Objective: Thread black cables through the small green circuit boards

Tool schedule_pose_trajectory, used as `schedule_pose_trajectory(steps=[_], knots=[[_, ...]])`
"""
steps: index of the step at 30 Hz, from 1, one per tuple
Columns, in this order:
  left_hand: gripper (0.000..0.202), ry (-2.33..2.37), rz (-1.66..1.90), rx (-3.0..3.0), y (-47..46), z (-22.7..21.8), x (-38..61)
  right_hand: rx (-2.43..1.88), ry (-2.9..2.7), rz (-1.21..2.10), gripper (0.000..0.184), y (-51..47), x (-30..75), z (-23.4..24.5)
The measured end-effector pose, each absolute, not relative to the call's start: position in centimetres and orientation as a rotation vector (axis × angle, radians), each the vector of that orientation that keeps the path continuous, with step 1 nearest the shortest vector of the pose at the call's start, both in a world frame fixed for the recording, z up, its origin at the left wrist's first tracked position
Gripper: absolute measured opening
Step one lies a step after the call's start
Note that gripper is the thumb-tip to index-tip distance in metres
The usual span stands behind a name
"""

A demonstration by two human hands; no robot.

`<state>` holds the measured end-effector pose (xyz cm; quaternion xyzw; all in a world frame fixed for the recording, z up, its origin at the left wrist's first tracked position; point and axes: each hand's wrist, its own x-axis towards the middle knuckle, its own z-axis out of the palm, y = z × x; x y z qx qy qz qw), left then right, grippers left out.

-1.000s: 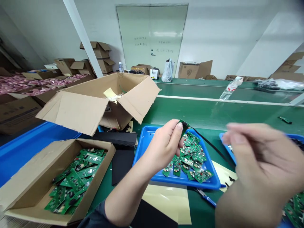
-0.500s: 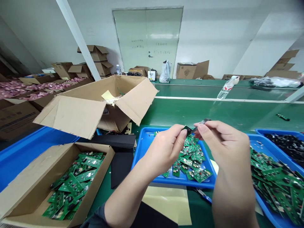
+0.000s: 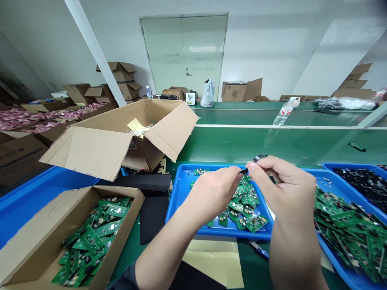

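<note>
Above the middle blue tray (image 3: 184, 193), my left hand (image 3: 213, 189) is closed in a pinch, its back toward me. It holds a small green circuit board, now almost wholly hidden by the fingers; only a dark bit shows at the fingertips. My right hand (image 3: 281, 185) pinches a thin, curved black strip (image 3: 259, 157) between thumb and forefinger, its lower end reaching toward the left fingertips. The two hands nearly touch; whether strip and board meet is hidden. Small circuit boards (image 3: 254, 221) lie heaped in the tray below.
Longer circuit boards fill a cardboard box (image 3: 137, 201) at left and a blue tray (image 3: 335, 257) at right. Beyond it, another tray holds black parts (image 3: 363, 183). A large open carton (image 3: 87, 149), a bottle (image 3: 284, 112), blue-handled pliers (image 3: 258, 249) and yellow paper (image 3: 211, 257) lie around.
My left hand has turned over and shifted slightly right, hiding the board that showed before. The right hand stays nearby, still pinching the black strip. The camera view has shifted a little.
</note>
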<state>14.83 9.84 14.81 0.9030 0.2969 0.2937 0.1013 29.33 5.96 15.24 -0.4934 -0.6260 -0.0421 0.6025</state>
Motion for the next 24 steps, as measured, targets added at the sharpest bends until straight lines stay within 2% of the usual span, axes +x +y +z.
schedule_pose_trajectory(steps=[4,8,12,13,15,18,21,24], knots=[[0.026,1.013,0.890,2.600,9.6,14.7,15.2,-1.069,-1.535,-0.221,0.018,6.4,28.9,15.2],[0.027,1.162,0.916,2.569,9.8,14.8,15.4,-1.072,-1.657,-0.177,0.012,6.6,28.8,14.9],[0.024,1.263,0.893,2.486,10.7,14.7,15.2,-1.109,-1.828,-0.051,0.055,5.3,28.9,15.1],[0.024,1.286,0.910,2.454,11.0,14.7,15.1,-1.090,-1.885,-0.013,0.059,4.7,28.9,15.3],[0.025,1.280,0.988,2.389,11.5,14.7,14.7,-1.013,-2.000,0.084,0.053,3.4,29.0,15.8],[0.031,1.111,1.141,2.312,12.0,14.7,14.0,-0.813,-2.075,0.314,0.031,2.2,29.5,16.4],[0.034,0.928,1.209,2.261,12.0,15.0,13.3,-0.672,-1.883,0.442,0.016,2.9,30.2,16.3],[0.035,0.788,1.210,2.252,11.5,15.3,12.7,-0.922,-1.645,0.377,0.022,4.7,30.7,15.8]])
